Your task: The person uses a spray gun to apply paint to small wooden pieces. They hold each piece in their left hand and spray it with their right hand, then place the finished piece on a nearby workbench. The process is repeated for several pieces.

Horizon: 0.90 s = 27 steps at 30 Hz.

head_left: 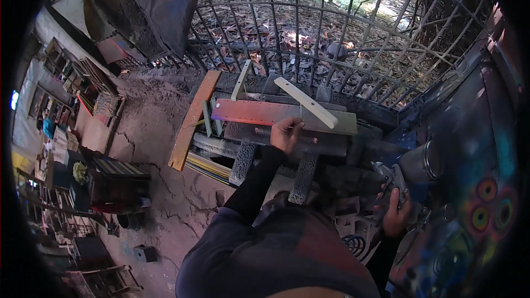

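My left hand [286, 134] is closed in a pinch on a thin stick [301, 112]. The stick reaches up to a cream-coloured bar [307, 102] with small holes, which slants above a long board [254, 111] coloured red-orange to olive. At the right, my right hand [396, 213] is wrapped round a grey metal spray gun [391, 174]. Right beside the gun is a silver cylinder [424, 161]; whether it is joined to the gun I cannot tell. Another pale bar [242, 80] stands tilted behind the board, and two small greenish pieces [212, 118] are at its left end.
An orange-brown plank [194, 121] lies left of the board, with thin strips [208, 169] below it. Dark blocks [243, 163] jut toward me. A metal bar fence [298, 27] closes off the far side. A paint-spattered panel [475, 209] rises at the right; cracked floor [160, 149] spreads left.
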Available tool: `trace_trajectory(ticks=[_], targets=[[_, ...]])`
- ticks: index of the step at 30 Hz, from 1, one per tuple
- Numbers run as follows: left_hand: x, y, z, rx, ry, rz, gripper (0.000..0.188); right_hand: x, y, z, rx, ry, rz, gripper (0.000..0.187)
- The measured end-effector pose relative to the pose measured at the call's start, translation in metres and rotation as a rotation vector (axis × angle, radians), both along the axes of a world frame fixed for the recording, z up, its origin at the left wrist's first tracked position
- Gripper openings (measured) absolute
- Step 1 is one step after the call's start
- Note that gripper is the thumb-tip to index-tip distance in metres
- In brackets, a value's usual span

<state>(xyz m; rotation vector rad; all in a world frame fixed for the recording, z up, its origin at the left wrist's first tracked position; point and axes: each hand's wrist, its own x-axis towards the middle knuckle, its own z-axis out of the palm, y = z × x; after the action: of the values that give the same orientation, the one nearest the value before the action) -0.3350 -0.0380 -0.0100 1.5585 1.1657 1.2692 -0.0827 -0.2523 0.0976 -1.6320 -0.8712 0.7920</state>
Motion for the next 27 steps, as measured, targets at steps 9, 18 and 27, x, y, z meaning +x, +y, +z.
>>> trace_trajectory(ticks=[9,18,27], targets=[[-0.034,0.004,0.018,0.369,0.219,0.043,0.016,-0.016,0.006,-0.008,-0.051,-0.027,0.016,0.026],[-0.027,0.015,0.034,0.567,0.26,0.005,0.019,-0.022,0.005,-0.009,-0.035,0.037,0.005,0.022],[0.034,0.044,0.024,0.579,0.241,-0.196,0.014,0.002,-0.011,0.037,-0.018,-0.127,-0.022,0.024]])
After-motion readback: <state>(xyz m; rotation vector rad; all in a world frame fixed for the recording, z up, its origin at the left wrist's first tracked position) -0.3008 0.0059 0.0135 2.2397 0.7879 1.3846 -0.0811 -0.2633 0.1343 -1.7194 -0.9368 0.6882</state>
